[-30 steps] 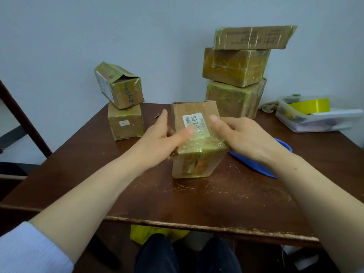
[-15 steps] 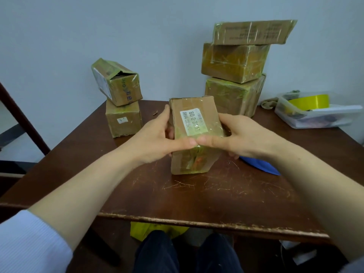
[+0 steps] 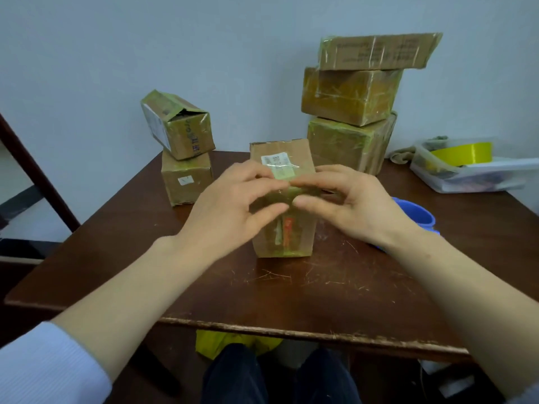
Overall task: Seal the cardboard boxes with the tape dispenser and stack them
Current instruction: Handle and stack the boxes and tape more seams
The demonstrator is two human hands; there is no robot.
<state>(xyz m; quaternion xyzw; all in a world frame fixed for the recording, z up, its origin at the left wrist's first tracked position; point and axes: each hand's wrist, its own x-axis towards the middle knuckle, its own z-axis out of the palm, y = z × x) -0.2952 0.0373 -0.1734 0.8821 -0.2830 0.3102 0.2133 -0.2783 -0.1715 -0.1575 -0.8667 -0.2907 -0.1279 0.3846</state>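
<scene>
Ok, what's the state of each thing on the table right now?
Labelled box: upright on table, both hands at its top front edge.
Left hand: fingers on top, thumb on front face.
Right hand: likewise.
Upper left box: tilted on lower box, flap gaping.
Right stack: three boxes, wrapped in tape.
Yellow tape roll: lying in clear bin.
Blue object: mostly hidden behind right hand.

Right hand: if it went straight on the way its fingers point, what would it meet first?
The right hand points leftward and would likely meet the left hand first, fingertips nearly touching over the labelled box; depth is unclear.
</scene>
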